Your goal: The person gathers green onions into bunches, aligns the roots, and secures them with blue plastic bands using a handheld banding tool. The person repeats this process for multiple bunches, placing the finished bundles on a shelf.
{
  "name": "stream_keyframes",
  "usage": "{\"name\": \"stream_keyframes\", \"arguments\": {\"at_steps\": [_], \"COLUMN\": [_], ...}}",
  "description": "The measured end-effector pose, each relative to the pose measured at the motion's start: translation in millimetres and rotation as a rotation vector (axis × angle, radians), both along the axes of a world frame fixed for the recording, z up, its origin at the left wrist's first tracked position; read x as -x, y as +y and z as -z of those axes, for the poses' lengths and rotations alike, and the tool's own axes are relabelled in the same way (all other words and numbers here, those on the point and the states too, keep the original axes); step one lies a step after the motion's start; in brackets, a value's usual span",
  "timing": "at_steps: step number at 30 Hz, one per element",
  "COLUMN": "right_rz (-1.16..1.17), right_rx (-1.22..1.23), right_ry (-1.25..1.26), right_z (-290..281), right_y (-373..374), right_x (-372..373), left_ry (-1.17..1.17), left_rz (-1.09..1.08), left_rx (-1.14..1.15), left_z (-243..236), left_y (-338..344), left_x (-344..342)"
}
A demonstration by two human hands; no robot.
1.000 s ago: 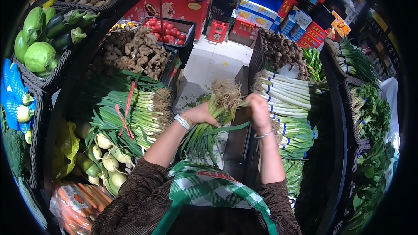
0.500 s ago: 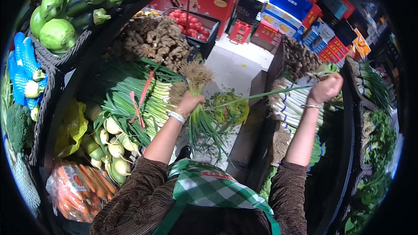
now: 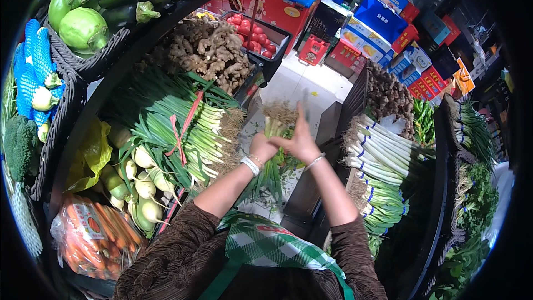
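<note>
Bunch [image 3: 273, 127] was over the floor [image 3: 302, 82], between the racks' [image 3: 355, 98] inner edges | left hand [image 3: 262, 148] gripped its stems | right hand [image 3: 301, 143] was open, slightly blurred, fingers [image 3: 301, 121] extended beside the roots [image 3: 282, 112] | leeks [image 3: 206, 140] lined the left edge, banded leeks [image 3: 383, 148] the right

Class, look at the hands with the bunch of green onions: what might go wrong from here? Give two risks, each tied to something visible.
1. Only the left hand grips the bunch of green onions, while the right hand is spread open, so stalks might slip out.
2. Green scraps lie on the floor under the hands, so a foot might slide on them.
</note>
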State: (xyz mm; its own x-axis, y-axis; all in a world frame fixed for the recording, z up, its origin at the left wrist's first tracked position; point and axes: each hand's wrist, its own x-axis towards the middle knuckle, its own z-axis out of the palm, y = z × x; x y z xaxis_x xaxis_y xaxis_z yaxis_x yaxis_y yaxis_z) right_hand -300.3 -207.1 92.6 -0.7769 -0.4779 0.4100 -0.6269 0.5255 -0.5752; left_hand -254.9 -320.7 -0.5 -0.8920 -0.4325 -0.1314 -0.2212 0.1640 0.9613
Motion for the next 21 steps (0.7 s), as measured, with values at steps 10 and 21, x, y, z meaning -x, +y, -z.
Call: {"name": "stream_keyframes", "arguments": {"at_steps": [10, 21], "right_rz": [0.253, 0.289], "right_rx": [0.230, 0.039], "right_ry": [-0.050, 0.226], "right_z": [10, -2], "right_y": [9, 40], "right_x": [-17, -19], "left_ry": [-0.191, 0.082], "left_rz": [0.217, 0.163], "left_rx": [0.248, 0.440], "left_z": [-49, -66], "left_y": [39, 71], "left_x": [-25, -28]}}
